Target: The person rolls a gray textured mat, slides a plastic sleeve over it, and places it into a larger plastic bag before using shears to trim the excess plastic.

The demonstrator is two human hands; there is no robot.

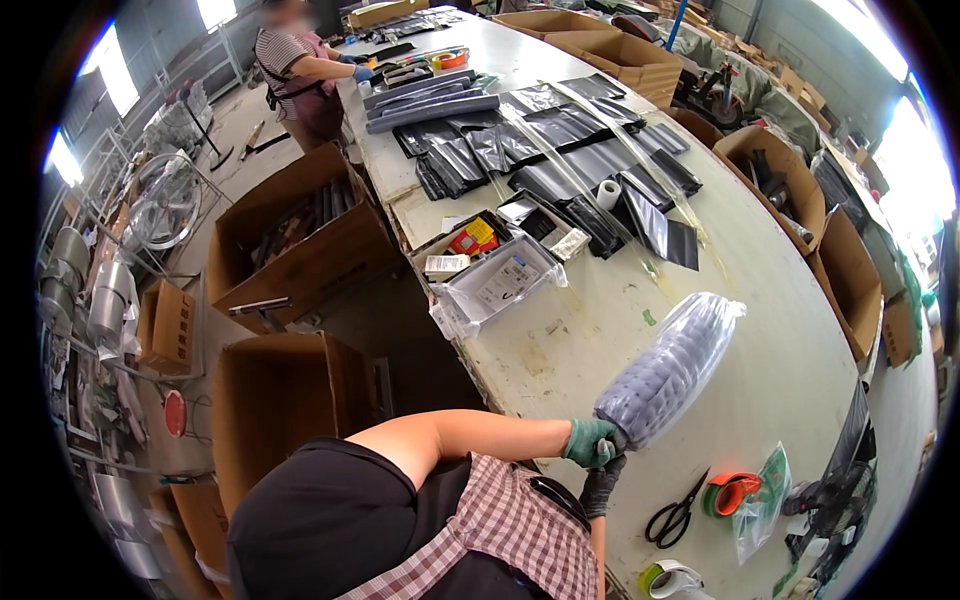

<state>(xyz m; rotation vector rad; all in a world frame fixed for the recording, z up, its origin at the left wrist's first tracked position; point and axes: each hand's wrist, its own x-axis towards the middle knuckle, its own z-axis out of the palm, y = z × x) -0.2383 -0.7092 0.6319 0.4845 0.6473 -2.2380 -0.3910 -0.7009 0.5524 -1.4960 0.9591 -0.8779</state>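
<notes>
A grey roll with a bumpy surface (pixel 645 393), wrapped in a clear plastic bag (pixel 712 330), lies slanted over the table, its near end toward me. My left hand (pixel 592 443), in a green glove, is closed at that near end. Just below it my right hand (pixel 602 486), in a dark grey glove, is closed too, with its fingers at the same end. The two hands touch or nearly touch. Whether they grip the roll itself or the gathered bag is hidden by the gloves.
On the white table (pixel 790 360) lie black scissors (pixel 676 515), an orange tape roll (pixel 733 493) and a green-and-white tape roll (pixel 668 578). Open boxes (pixel 500 284) and black plastic bags (pixel 570 165) lie farther off. Cardboard cartons (pixel 290 385) stand left; another person (pixel 300 75) works far left.
</notes>
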